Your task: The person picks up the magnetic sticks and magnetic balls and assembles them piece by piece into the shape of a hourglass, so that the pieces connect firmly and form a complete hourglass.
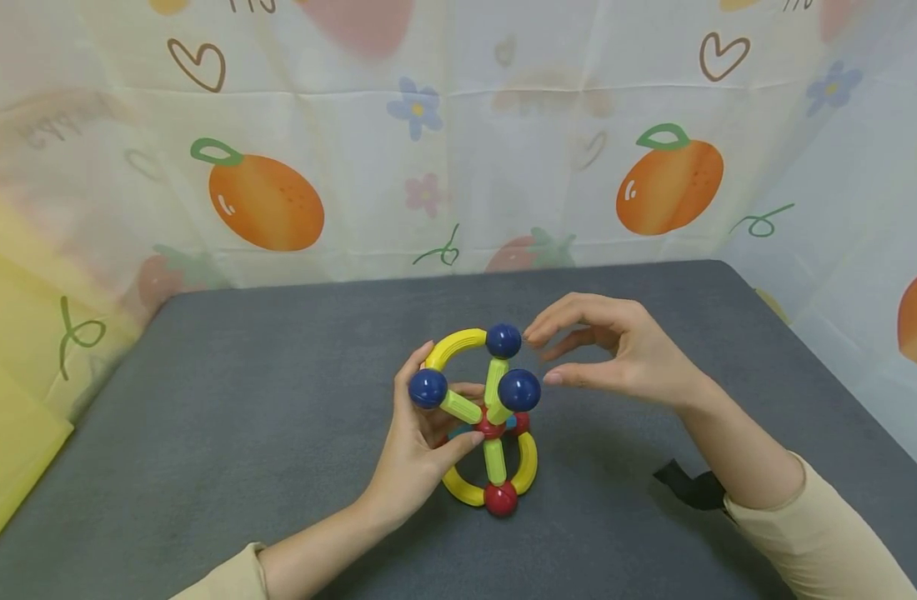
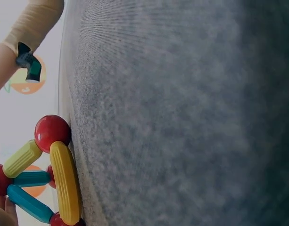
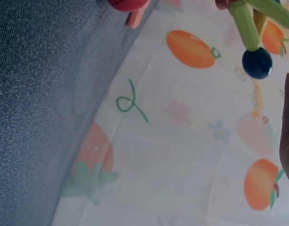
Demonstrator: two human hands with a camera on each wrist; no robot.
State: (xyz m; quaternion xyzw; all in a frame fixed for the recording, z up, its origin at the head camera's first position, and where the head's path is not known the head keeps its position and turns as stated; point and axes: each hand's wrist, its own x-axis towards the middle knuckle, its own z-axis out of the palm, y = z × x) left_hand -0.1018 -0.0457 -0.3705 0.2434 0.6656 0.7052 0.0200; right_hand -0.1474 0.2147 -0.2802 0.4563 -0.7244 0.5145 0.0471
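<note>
A ball-and-rod toy structure stands on the table, its lower red ball and yellow curved rods at the base. My left hand grips its middle, thumb against the central red ball, other fingers partly hidden behind. Light-green rods spread from that ball, three of them up to blue balls. A yellow curved rod links two blue balls. Teal rods show lower down in the left wrist view. Holding nothing, my right hand hovers beside the right blue balls, fingers and thumb apart.
The dark grey table extends around the structure. A fruit-print cloth hangs behind and along the sides. A black strap is at my right wrist, near the sleeve.
</note>
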